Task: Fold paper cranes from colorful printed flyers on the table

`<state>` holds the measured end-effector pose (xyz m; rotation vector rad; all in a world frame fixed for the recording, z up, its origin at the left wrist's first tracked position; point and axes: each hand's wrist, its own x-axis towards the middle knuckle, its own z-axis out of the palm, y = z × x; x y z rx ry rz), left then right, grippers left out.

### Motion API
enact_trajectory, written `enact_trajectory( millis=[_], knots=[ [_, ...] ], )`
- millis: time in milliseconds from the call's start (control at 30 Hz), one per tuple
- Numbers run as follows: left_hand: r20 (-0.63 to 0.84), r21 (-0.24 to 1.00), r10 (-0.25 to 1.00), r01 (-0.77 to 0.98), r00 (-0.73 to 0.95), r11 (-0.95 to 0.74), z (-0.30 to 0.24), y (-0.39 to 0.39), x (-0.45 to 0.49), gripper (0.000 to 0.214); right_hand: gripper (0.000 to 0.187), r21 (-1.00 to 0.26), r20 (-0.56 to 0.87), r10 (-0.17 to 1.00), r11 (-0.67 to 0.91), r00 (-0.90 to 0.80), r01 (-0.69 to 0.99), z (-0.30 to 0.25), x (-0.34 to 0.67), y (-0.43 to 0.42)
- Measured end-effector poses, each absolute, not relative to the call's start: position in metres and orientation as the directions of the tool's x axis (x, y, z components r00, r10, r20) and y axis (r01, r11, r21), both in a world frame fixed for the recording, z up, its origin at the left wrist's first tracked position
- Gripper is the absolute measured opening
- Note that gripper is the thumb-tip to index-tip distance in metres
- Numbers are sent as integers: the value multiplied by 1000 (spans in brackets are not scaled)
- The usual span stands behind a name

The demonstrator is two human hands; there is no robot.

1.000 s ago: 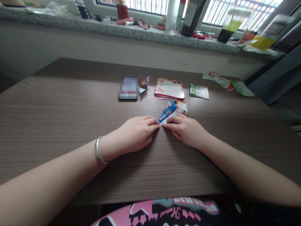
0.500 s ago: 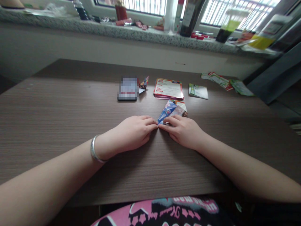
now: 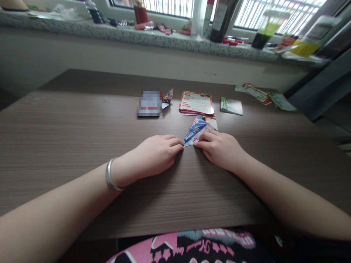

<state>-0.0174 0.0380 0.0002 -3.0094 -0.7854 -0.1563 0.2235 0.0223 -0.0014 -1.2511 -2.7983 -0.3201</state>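
A folded paper (image 3: 196,130), blue and white with printed letters, lies on the table in a pointed shape. My left hand (image 3: 158,150) wears a silver bangle, and its fingertips pinch the paper's sharp near-left corner. My right hand (image 3: 221,147) has its fingers bent together on the paper's lower right edge, pressing it against the table. These fingers cover part of the paper's right side. Part of the paper's far right shows white and orange.
Beyond the paper lie a stack of printed cards (image 3: 196,103), a smaller green-and-white stack (image 3: 231,106) and loose strips (image 3: 257,94). A pixelated device (image 3: 149,103) sits beside a small folded paper figure (image 3: 168,98). Bottles line the windowsill (image 3: 170,39).
My right hand has slid right along the paper's lower edge, away from the left corner, uncovering more of the paper. My left hand stays at the corner.
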Motion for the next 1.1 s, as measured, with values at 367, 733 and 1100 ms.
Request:
enact_trajectory(
  millis=[367, 733, 1100],
  knots=[
    [125, 8, 479, 482, 869, -876, -2, 39, -19, 28, 29, 178, 133, 790, 575, -599, 798, 2, 241, 28],
    [115, 2, 487, 490, 866, -872, -3, 38, -20, 26, 32, 190, 71, 851, 501, -521, 844, 9, 246, 31],
    [80, 14, 504, 505, 860, -863, -2, 37, -20, 25, 31, 202, 55, 905, 404, -422, 892, 9, 251, 34]
  ],
)
